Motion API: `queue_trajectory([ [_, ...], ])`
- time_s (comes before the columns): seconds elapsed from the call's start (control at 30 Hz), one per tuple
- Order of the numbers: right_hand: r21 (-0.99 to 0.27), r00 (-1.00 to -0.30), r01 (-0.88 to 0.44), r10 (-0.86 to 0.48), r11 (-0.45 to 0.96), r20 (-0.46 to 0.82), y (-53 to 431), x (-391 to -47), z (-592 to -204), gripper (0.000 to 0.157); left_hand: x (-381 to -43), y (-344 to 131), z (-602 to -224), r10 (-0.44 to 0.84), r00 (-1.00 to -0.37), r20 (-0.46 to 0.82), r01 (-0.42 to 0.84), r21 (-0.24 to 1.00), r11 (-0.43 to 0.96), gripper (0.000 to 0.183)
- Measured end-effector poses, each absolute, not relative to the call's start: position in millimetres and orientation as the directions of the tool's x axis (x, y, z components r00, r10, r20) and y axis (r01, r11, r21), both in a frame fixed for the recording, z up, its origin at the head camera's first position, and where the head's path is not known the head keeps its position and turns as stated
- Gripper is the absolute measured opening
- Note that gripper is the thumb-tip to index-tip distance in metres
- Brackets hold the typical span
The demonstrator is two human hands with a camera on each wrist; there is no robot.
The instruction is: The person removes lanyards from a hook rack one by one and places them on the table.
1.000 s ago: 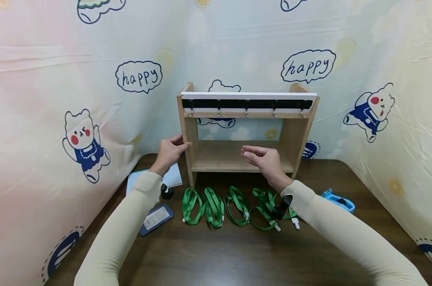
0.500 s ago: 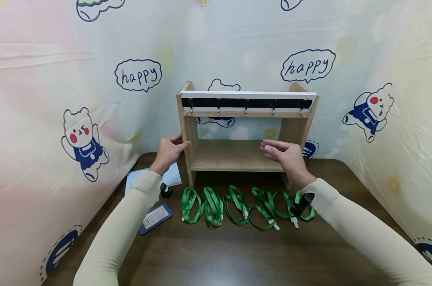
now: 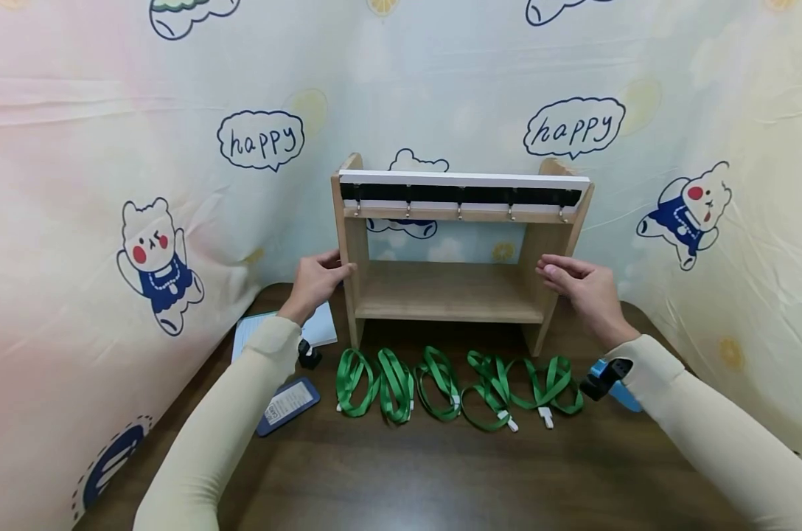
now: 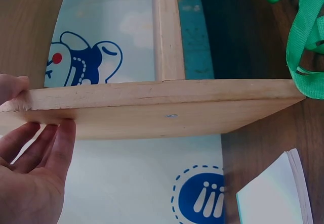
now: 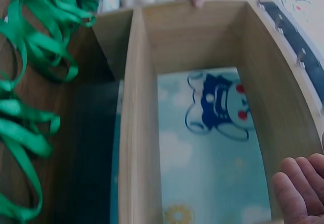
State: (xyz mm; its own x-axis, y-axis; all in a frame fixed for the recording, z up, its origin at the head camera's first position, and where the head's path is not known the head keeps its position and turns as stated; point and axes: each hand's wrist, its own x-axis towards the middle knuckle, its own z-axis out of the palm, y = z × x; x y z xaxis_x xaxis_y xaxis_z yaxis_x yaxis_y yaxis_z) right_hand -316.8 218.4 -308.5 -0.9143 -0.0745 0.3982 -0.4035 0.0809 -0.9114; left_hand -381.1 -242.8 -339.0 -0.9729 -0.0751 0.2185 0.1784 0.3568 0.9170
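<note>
A light wooden shelf rack [image 3: 441, 301] stands on the table, with a white and black strip of metal hooks [image 3: 464, 195] along its upper front. My left hand [image 3: 318, 284] pinches the front edge of the rack's left side panel [image 4: 152, 95], thumb on one face and fingers on the other. My right hand [image 3: 583, 291] holds nothing; its loosely bent fingers are beside the right side panel [image 3: 547, 273], and whether they touch it cannot be told. Several green lanyards [image 3: 385, 383] with white clips lie in a row before the rack.
A dark blue card holder [image 3: 288, 405] with a white label lies at left, near a pale notebook [image 3: 321, 324]. Something bright blue [image 3: 623, 397] shows partly behind my right wrist. Printed cloth [image 3: 262, 140] hangs close behind and on both sides.
My right hand has moved rightward from in front of the rack's middle to its right side panel. My left hand keeps its hold on the left panel.
</note>
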Motion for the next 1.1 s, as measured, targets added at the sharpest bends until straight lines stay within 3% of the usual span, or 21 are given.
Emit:
queue_trajectory([
  [0.33, -0.907, -0.941, -0.322, 0.017, 0.271, 0.339, 269, -320, -310, 0.057, -381, -247, -340, -0.067, -0.973, 0.221, 0.181, 0.91, 0.374, 0.07],
  [0.57, -0.803, -0.925, -0.304, 0.044, 0.512, 0.378, 297, -324, -312, 0.054, -382, -251, -341, -0.088, -0.972, 0.218, 0.169, 0.907, 0.386, 0.071],
  [0.77, -0.632, -0.908, -0.258, 0.039, 0.73, 0.416, 316, -321, -318, 0.058, -381, -255, -340, -0.074, -0.967, 0.243, 0.183, 0.87, 0.457, 0.073],
  [0.93, -0.389, -0.878, -0.324, -0.121, 0.862, 0.463, 326, -329, -323, 0.063, -379, -263, -340, -0.019, -0.96, 0.281, 0.222, 0.796, 0.563, 0.075],
  [1.1, -0.157, -0.854, -0.37, -0.268, 0.916, 0.446, 334, -332, -330, 0.08, -368, -280, -347, 0.139, -0.935, 0.327, 0.297, 0.505, 0.81, 0.085],
])
